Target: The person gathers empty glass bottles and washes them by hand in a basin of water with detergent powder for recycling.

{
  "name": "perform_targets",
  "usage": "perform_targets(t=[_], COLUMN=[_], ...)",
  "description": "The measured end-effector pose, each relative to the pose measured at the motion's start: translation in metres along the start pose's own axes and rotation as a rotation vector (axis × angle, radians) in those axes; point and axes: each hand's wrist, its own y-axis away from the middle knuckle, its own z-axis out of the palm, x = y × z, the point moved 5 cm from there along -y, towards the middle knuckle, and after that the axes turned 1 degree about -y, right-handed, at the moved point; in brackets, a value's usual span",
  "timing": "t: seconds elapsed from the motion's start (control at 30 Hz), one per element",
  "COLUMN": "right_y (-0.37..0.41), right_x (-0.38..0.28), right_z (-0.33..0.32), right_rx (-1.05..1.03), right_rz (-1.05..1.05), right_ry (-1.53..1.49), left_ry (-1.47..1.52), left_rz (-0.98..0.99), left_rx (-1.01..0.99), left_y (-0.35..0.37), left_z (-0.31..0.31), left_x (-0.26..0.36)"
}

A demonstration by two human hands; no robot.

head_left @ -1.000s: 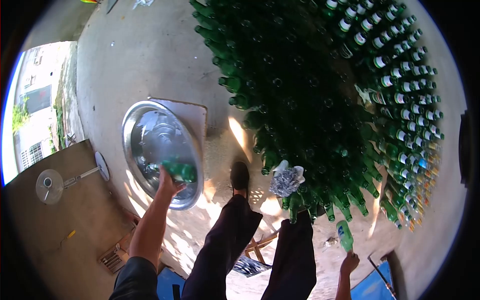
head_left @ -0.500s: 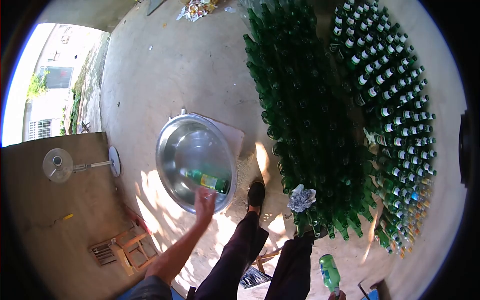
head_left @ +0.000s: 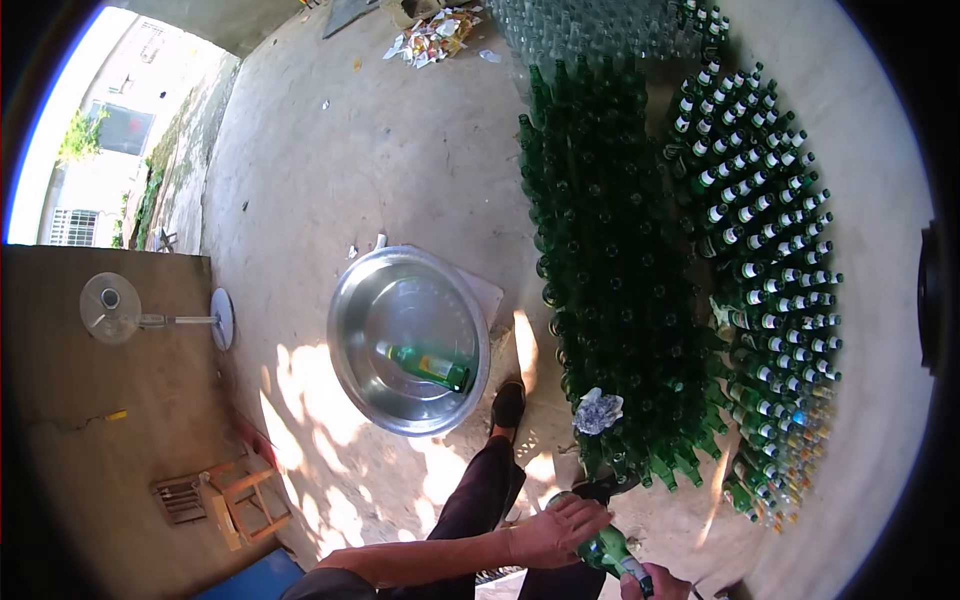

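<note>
My left hand (head_left: 562, 532) lies across the body of a green glass bottle (head_left: 606, 552), fingers laid over it near the base. My right hand (head_left: 658, 584), at the bottom edge of the view, is closed around the same bottle's neck. The bottle is tilted, its neck toward the lower right. A second green bottle (head_left: 428, 368) with a yellowish label lies on its side in a wide metal basin (head_left: 340, 335), apart from both hands. The palm side of my left hand is hidden.
Many green bottles (head_left: 600, 230) stand packed on the right, beside labelled bottles (head_left: 755, 210) along the wall. Crumpled silvery material (head_left: 598, 411) sits on the near bottles. A fan (head_left: 112, 308), a wooden stool (head_left: 245, 500) and scraps (head_left: 435, 38) are around the floor.
My left hand has left the bottle in the basin and moved right onto the other bottle. My right hand has brought that bottle slightly left, turning its base toward the upper left.
</note>
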Motion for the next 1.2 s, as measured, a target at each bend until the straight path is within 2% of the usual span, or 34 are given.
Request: perform_targets(t=[0.07, 0.13, 0.17, 0.2, 0.23, 0.27, 0.33, 0.4, 0.47, 0.53, 0.6, 0.73, 0.8, 1.07, 1.13, 1.2], right_y=[-0.015, -0.030, -0.040, -0.049, -0.056, -0.059, -0.062, -0.060, -0.055, -0.047, -0.043, -0.040, -0.042, -0.055, -0.056, -0.060], right_x=[-0.012, -0.018, -0.025, -0.033, -0.036, -0.030, -0.008, 0.016, 0.046, 0.067, 0.080, 0.103, 0.107, 0.128, 0.138, 0.138], right_z=[0.004, 0.013, 0.016, 0.020, 0.026, 0.033, 0.051, 0.070, 0.088, 0.104, 0.114, 0.136, 0.142, 0.162, 0.170, 0.173], right_rx=[-0.003, 0.040, 0.038, 0.011, -0.016, -0.018, -0.004, 0.051, 0.039, 0.040, 0.013, -0.020, -0.020, -0.034, -0.028, -0.039], right_rz=[-0.016, -0.069, -0.071, -0.058, -0.042, -0.040, -0.049, -0.056, -0.015, 0.010, 0.058, 0.098, 0.112, 0.180, 0.308, 0.325], right_ry=[0.011, -0.183, -0.179, -0.368, -0.556, -0.552, -0.489, -0.418, -0.157, -0.187, -0.169, -0.149, -0.165, -0.191, -0.355, -0.378], left_ry=[-0.021, -0.035, 0.006, 0.058, 0.142, 0.226, 0.592, 0.854, 0.735, 0.666, 0.895, 0.982, 1.091, 1.081, 1.077, 1.054], left_rz=[-0.055, -0.108, -0.112, -0.217, -0.443, -0.668, -0.644, -0.726, -0.892, -0.906, -0.918, -0.921, -0.982, -1.141, -1.166, -1.151], left_rx=[0.030, 0.106, 0.151, 0.152, 0.149, 0.145, 0.573, 0.795, 0.944, 1.066, 1.108, 1.175, 1.167, 1.213, 1.222, 1.215], left_y=[0.004, 0.012, 0.014, 0.016, 0.021, 0.025, 0.037, 0.054, 0.071, 0.094, 0.093, 0.110, 0.115, 0.108, 0.109, 0.110], left_z=[-0.018, -0.030, -0.044, -0.058, -0.073, -0.087, -0.109, -0.131, -0.166, -0.178, -0.195, -0.196, -0.187, -0.176, -0.173, -0.167], left_x=[-0.008, -0.022, -0.027, -0.034, -0.045, -0.053, -0.080, -0.129, -0.166, -0.225, -0.254, -0.327, -0.363, -0.414, -0.422, -0.435])
